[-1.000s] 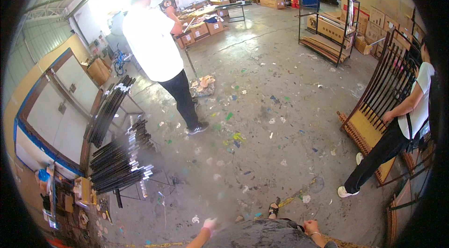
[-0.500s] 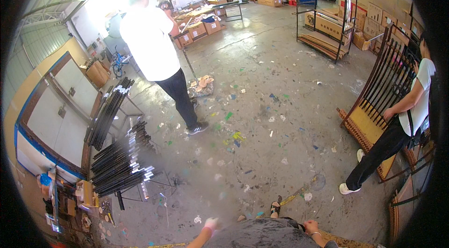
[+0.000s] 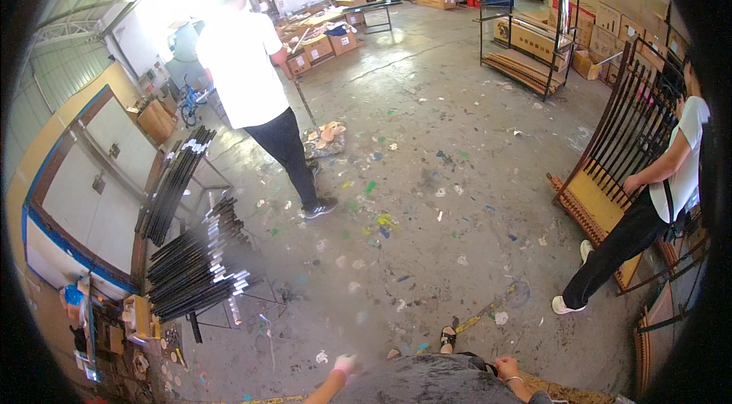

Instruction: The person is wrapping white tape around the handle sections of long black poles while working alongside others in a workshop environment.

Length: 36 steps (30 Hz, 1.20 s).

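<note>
My left hand (image 3: 345, 363) is low beside the grey cloth (image 3: 427, 383) over my body, its fingers loosely curled; it shows too small for me to tell whether anything is inside. My right hand (image 3: 506, 367) is on the other side, fingers bent in, a pale band (image 3: 515, 379) at the wrist, and I cannot tell how tightly it is closed or on what. The grey cloth lies between my hands, nearest to both. I see nothing finished or half-finished in my grip, so I judge my own handling not yet begun.

Black bars (image 3: 183, 278) lie heaped on a stand to my left, well apart from my hand, with a second bundle (image 3: 179, 183) beyond. To my right, a co-worker (image 3: 682, 160) has a hand by a frame of slanting black rods (image 3: 629, 126); that row looks largely filled, though I cannot tell what remains. Another person (image 3: 240, 68) stands ahead near cardboard boxes (image 3: 316, 49).
</note>
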Motion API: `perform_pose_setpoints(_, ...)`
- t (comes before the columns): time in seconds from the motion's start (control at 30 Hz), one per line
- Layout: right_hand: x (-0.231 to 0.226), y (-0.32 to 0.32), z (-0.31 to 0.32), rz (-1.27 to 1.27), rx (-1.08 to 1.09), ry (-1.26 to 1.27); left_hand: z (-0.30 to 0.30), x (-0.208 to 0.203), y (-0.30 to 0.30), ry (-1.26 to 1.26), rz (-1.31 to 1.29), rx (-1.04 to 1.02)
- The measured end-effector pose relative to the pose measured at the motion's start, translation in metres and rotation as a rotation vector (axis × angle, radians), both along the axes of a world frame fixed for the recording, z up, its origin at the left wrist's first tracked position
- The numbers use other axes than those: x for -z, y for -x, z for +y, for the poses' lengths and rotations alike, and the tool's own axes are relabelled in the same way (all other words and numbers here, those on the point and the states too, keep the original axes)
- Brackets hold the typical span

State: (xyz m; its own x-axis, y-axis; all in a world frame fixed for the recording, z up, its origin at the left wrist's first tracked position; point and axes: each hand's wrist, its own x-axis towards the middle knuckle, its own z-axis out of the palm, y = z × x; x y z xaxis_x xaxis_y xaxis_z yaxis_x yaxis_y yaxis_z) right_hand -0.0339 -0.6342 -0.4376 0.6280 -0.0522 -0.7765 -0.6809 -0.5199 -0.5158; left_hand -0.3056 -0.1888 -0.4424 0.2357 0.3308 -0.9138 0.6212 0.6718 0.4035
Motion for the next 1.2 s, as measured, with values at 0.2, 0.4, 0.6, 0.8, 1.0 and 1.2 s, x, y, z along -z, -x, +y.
perform_pose_setpoints(0.2,0.003,0.003,-0.001,-0.009,-0.013,0.007,0.006,0.017,0.007,0.062,-0.041,-0.082)
perform_pose_setpoints(0.4,-0.006,-0.001,0.009,0.013,0.037,-0.021,0.006,0.025,0.004,-0.132,0.031,0.079)
perform_pose_setpoints(0.6,0.014,-0.005,-0.002,-0.008,-0.035,-0.036,-0.004,-0.022,-0.02,-0.115,0.043,0.021)
perform_pose_setpoints(0.8,0.013,-0.008,0.001,-0.01,-0.05,-0.043,-0.002,-0.011,-0.012,-0.188,0.008,0.22)
perform_pose_setpoints(1.0,0.016,-0.005,-0.001,-0.015,-0.005,-0.049,-0.005,-0.016,-0.017,-0.019,-0.043,-0.06)
perform_pose_setpoints(1.2,0.013,-0.005,-0.001,0.019,0.003,-0.03,-0.01,-0.002,-0.01,-0.059,-0.048,-0.052)
